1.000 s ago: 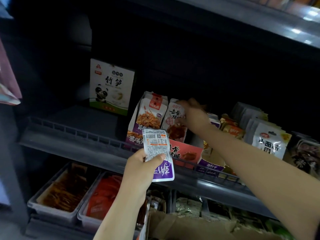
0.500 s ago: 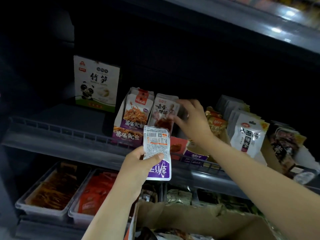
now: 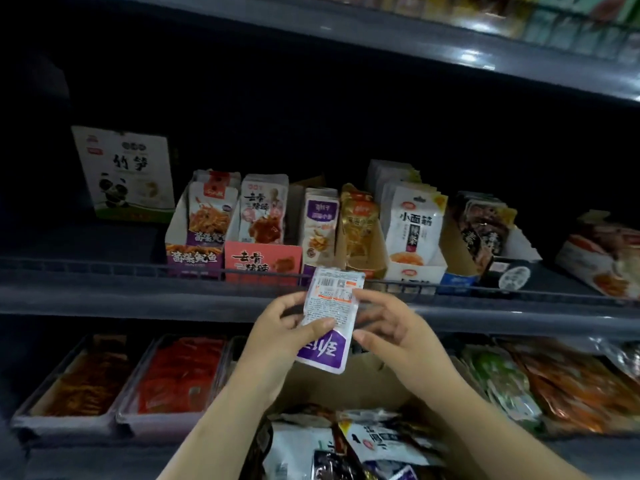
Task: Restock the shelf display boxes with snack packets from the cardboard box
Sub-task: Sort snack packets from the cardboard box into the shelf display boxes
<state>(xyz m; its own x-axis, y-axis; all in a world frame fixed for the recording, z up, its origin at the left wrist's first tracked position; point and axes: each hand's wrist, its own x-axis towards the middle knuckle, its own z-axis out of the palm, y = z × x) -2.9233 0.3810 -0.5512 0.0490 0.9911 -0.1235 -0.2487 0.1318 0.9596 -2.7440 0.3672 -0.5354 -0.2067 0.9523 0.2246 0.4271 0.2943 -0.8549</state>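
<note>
White card with a panda, the bamboo-shoot box (image 3: 126,174) stands far left on the shelf (image 3: 104,292). Next come the display boxes: a purple one (image 3: 194,259), then a pink one (image 3: 262,261), each with packets upright. In front of the shelf rail, the left hand (image 3: 277,336) grips a snack packet (image 3: 330,322), thumb across its printed back; it is white with a barcode above and a purple band below, upside down. The right hand (image 3: 391,327) pinches its right edge with curled fingers (image 3: 372,299). Below, the cardboard box (image 3: 360,379) holds more packets.
</note>
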